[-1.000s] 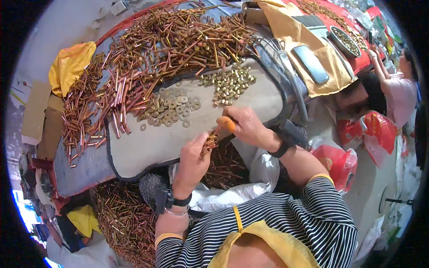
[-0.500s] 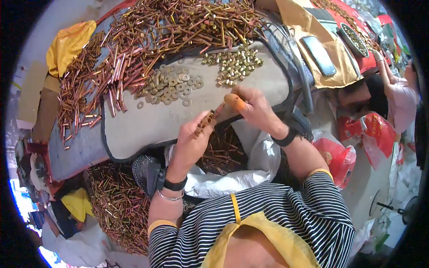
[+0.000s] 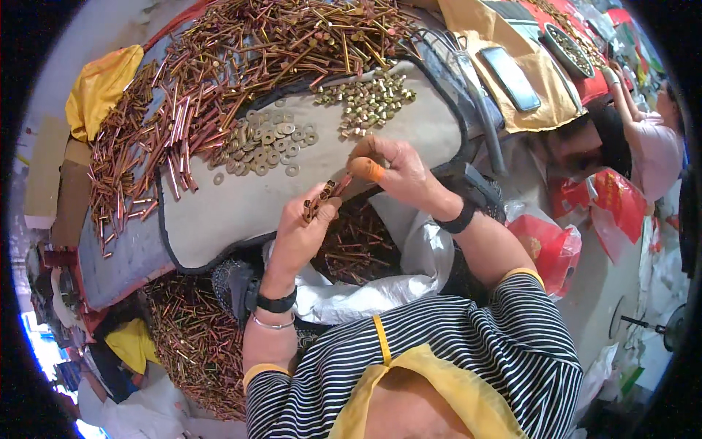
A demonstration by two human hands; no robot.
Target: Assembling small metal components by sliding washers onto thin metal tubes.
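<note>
My left hand (image 3: 301, 233) is closed around a small bunch of copper-coloured bolts (image 3: 322, 200), their ends showing above the fingers. Against the far end of the bunch, my right hand (image 3: 398, 172) pinches with an orange cover (image 3: 367, 169) on its thumb. What lies between those fingertips is mostly hidden. Beyond the hands, a pile of flat round washers (image 3: 267, 143) lies on a grey mat (image 3: 212, 219). Brass-coloured nuts (image 3: 369, 101) are heaped to their right. Below my hands, an open white sack (image 3: 420, 274) holds more copper-coloured pieces.
A large heap of copper-coloured bolts (image 3: 270, 51) covers the table's far side. A phone (image 3: 510, 78) lies on tan cloth at the right, near a dark hose (image 3: 479, 110). Another pile of bolts (image 3: 197, 329) sits lower left. Another person (image 3: 654, 146) is at far right.
Both hands have shifted slightly left and nearer to me, still together at the bolts. The whole view has also moved a little. The piles look the same.
</note>
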